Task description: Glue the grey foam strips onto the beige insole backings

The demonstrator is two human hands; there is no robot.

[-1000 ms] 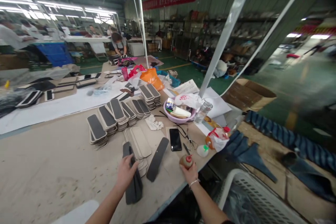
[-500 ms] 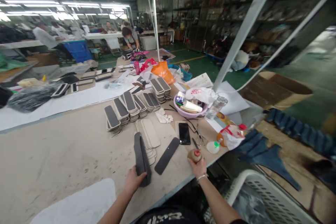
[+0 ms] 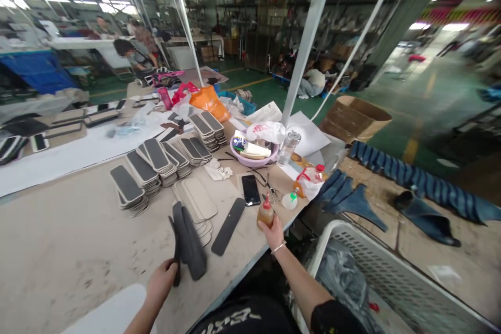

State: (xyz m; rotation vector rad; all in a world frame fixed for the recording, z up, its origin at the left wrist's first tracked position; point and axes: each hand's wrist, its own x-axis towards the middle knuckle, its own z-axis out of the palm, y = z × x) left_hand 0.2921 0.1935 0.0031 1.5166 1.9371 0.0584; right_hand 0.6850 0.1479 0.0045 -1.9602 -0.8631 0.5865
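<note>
My left hand (image 3: 164, 275) pinches one dark grey strip (image 3: 175, 250) by its near end and holds it on edge. Just right of it lies a small pile of similar dark strips (image 3: 190, 242). My right hand (image 3: 273, 233) is wrapped round a squeeze bottle (image 3: 265, 214) of amber liquid with a red pointed tip, held upright near the table's edge. Between the hands, a single dark strip (image 3: 228, 227) lies flat. Behind the pile, pale rounded boards (image 3: 195, 199) are fanned out on the table.
Stacks of pale boards with dark tops (image 3: 154, 155) stand farther back. A phone (image 3: 251, 190), scissors (image 3: 274, 194), a small green-capped bottle (image 3: 290, 200) and a lilac basin (image 3: 254, 162) sit at the right. A white plastic basket (image 3: 332, 229) stands beyond the table edge.
My left hand has drawn one strip off the pile to the left. The bottle in my right hand has gone from tipped to upright. The view has swung right.
</note>
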